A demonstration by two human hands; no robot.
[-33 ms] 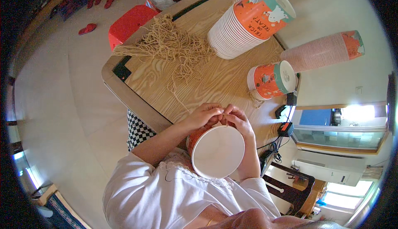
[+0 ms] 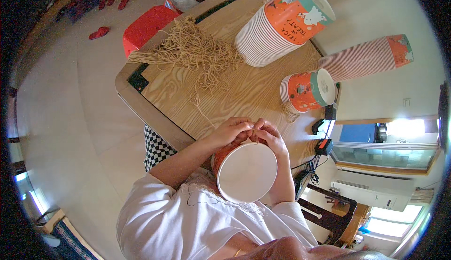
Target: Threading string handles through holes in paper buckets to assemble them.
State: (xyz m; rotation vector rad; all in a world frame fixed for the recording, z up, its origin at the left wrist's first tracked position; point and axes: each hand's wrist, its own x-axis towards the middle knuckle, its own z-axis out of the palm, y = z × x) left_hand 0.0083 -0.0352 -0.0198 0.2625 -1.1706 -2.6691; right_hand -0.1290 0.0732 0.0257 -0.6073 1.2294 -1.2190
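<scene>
A paper bucket [image 2: 247,174] with a white inside and an orange outer wall rests against my front, its open mouth facing up toward me. Both hands meet at its far rim. My left hand [image 2: 231,130] is closed, thumb and fingers pinching tan cord. My right hand [image 2: 271,136] also pinches at the same spot, fingertips touching the left ones; a short bit of cord shows at the rim beneath. From the left hand a strand runs back to a loose heap of tan cord [image 2: 199,53] on the wooden table [image 2: 176,101]. The exact cord ends are hidden by my fingers.
Beyond the heap stands a tall stack of striped paper buckets [image 2: 270,33]. A shorter bucket stack [image 2: 304,90] and a long leaning stack [image 2: 361,59] are to the right. Black cables and adapters [image 2: 323,146] lie at the right table edge; a red stool [image 2: 146,30] stands at the far left.
</scene>
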